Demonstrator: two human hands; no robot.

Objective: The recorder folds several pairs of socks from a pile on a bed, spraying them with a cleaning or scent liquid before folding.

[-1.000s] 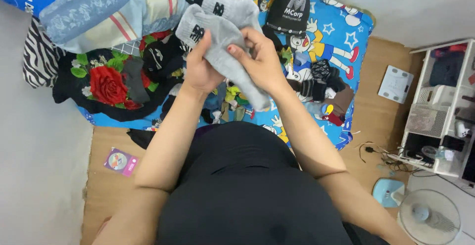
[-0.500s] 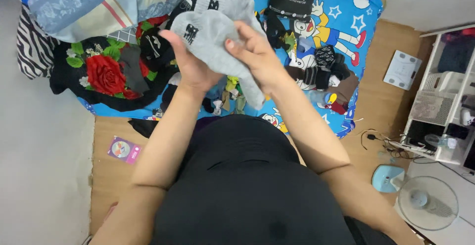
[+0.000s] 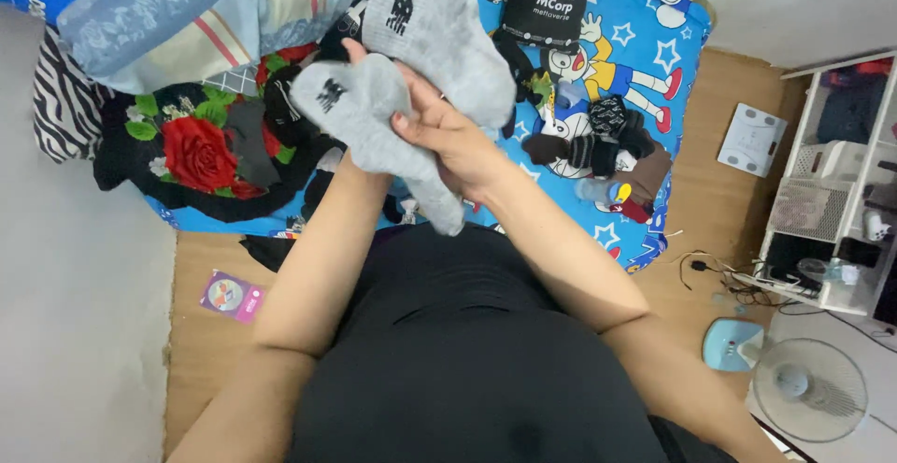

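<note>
I hold two grey socks with black marks over a blue cartoon-print mattress [image 3: 654, 61]. The lower grey sock [image 3: 360, 113] drapes over my left hand [image 3: 352, 51], which is mostly hidden under it; only a fingertip and the wrist show. Its toe end hangs down toward my black shirt. My right hand [image 3: 448, 145] grips the same sock from the right, its fingers pressed on the fabric. The second grey sock [image 3: 448, 42] lies behind and above my right hand's fingers, touching them.
Dark socks [image 3: 607, 141] lie loose on the mattress beside a black garment with white print [image 3: 551, 0]. A rose-print black cloth [image 3: 196, 155] and folded bedding [image 3: 187, 14] sit left. On the wood floor are a white scale [image 3: 750, 141], a purple card [image 3: 229, 295], a white shelf [image 3: 822, 211] and a fan [image 3: 808, 388].
The two socks have come apart: one moved up and right, the other slid left over my left hand. My right hand dropped lower and closer to me.
</note>
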